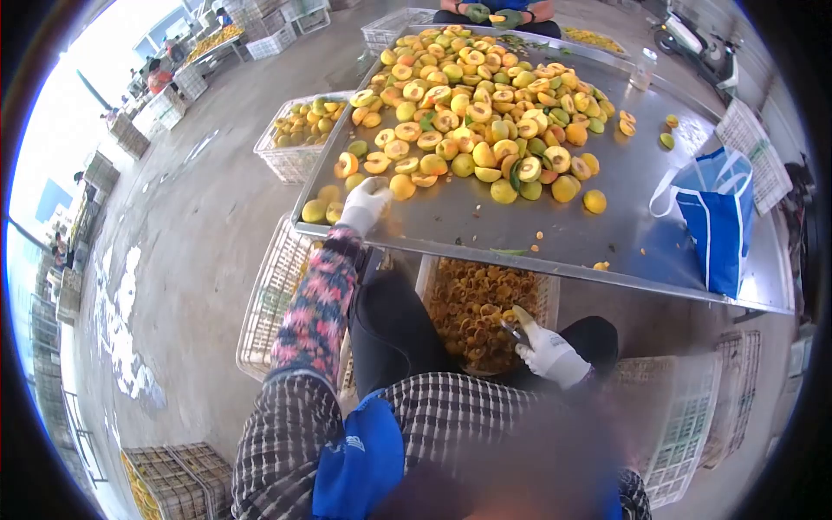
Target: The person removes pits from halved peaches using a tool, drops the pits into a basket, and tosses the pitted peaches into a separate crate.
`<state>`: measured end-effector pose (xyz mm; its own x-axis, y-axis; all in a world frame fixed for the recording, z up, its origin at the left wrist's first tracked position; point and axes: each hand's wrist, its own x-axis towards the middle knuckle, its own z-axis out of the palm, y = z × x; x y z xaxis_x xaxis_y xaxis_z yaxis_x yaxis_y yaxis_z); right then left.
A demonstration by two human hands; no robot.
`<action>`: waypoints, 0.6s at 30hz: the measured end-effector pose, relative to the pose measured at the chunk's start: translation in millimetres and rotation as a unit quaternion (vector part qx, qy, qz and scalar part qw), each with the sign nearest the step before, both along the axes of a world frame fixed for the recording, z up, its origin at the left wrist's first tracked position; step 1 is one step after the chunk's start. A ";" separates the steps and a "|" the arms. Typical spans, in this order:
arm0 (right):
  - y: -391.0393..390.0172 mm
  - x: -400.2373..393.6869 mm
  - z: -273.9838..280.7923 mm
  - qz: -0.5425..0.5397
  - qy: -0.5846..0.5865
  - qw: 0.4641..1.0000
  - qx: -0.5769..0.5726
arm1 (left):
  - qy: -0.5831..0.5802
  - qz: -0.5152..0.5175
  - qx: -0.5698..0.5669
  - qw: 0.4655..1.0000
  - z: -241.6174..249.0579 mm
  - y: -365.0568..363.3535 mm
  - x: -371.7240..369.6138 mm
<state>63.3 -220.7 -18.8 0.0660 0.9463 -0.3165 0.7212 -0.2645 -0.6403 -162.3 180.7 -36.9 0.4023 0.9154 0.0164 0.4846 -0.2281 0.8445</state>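
Halved and whole peaches [472,95] lie heaped on a metal table [416,217]. At its near left corner is my left hand [366,204], in a white glove, with fingers bent and close together beside several peaches. Whatever it holds, if anything, is hidden. Below the table edge, my right hand [553,354], gloved too, is closed round a small metal tool [513,331]; its exact kind does not show. This hand is above a crate [553,299] of brown-orange pits and scraps [472,303] between my knees.
Left of the table stand a crate of peaches [299,130] and another white crate [264,303]. A blue bag [715,217] and a jar [643,69] are on the table's right side. Across the table sits a person with gloved hands [494,16]. Crates [685,416] stand at my right.
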 end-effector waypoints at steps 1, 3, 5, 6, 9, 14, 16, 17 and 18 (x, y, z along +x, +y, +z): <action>1.3 -0.6 2.0 -0.005 0.003 1.000 -0.001 | -0.168 -0.002 -0.143 0.975 4.1 1.5 2.5; 4.9 -0.7 4.1 -0.002 -0.010 1.000 0.013 | -0.422 0.042 -0.376 0.824 63.3 -55.2 20.7; 12.1 1.4 6.7 0.002 -0.032 0.998 0.051 | -0.487 -0.006 -0.480 0.730 98.9 -93.6 34.3; 17.4 0.7 9.3 -0.005 -0.038 0.996 0.075 | -0.505 -0.015 -0.463 0.728 93.2 -104.5 43.2; 31.5 1.8 25.0 -0.033 0.007 0.989 0.145 | -0.523 -0.044 -0.425 0.737 76.8 -136.9 66.9; 43.3 -5.2 55.0 -0.083 -0.002 0.955 0.285 | -0.464 -0.082 -0.391 0.791 62.2 -176.6 90.7; 50.0 -11.9 64.3 -0.089 0.002 0.947 0.310 | -0.455 -0.102 -0.380 0.798 56.2 -188.0 100.8; 52.9 -14.8 62.9 -0.093 -0.023 0.942 0.323 | -0.450 -0.102 -0.394 0.795 56.6 -192.9 104.2; 55.9 -17.6 60.6 -0.095 -0.048 0.936 0.335 | -0.444 -0.101 -0.407 0.792 58.8 -197.6 106.6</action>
